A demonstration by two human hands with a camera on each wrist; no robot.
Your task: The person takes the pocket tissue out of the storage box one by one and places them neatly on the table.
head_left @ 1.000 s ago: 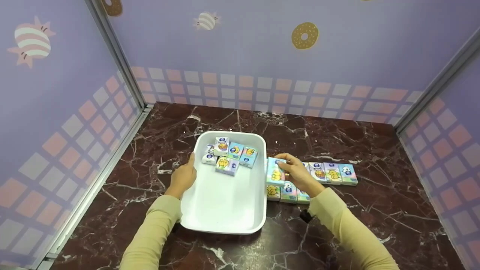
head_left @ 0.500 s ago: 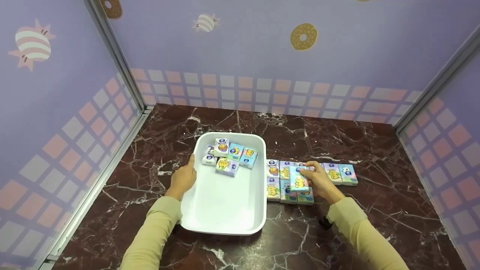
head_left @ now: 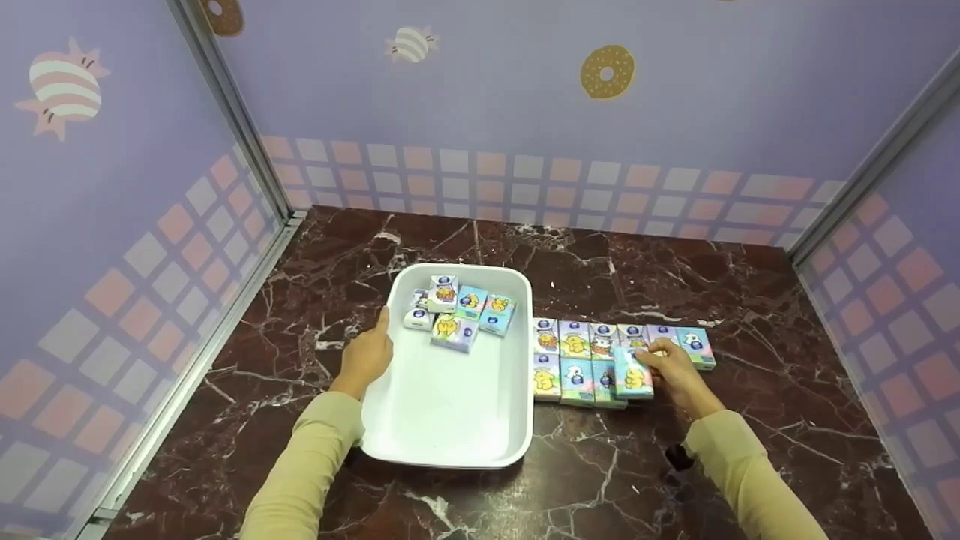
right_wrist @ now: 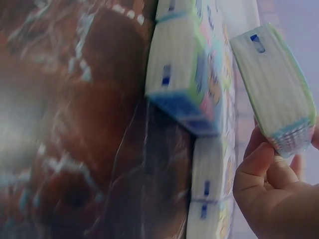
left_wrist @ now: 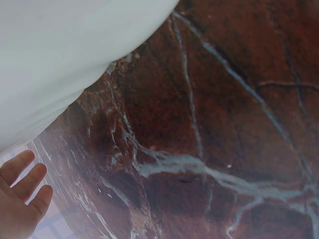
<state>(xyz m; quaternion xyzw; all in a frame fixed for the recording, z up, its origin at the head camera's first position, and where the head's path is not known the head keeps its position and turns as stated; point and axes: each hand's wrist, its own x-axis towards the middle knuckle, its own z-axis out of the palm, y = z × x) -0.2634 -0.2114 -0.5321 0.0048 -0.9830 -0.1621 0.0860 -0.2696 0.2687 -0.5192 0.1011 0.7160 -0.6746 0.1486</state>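
Observation:
My right hand [head_left: 677, 375] pinches a small blue tissue pack [head_left: 634, 376] with a yellow cartoon figure. In the right wrist view, the held pack [right_wrist: 274, 82] is raised off the table, its white side showing and its lower end between thumb and fingers. Below and around it, packs lie in two touching rows; the back row [head_left: 575, 341] is longer than the front row [head_left: 576, 381]. My left hand [head_left: 366, 358] rests at the left rim of a white tray [head_left: 442, 420]. In the left wrist view its fingers [left_wrist: 31, 181] are spread loosely beside the tray's outer wall.
Several more tissue packs [head_left: 454, 332] lie loosely in the tray's far end, one on top of others. The tray's right rim stands against the rows' left end. Dark red marble tabletop [head_left: 757, 450] surrounds everything, with purple printed walls [head_left: 487, 90] behind and at both sides.
My right hand has carried the tissue pack rightward, from beside the tray's right rim to the right end of the front row. The left hand and tray have stayed in place.

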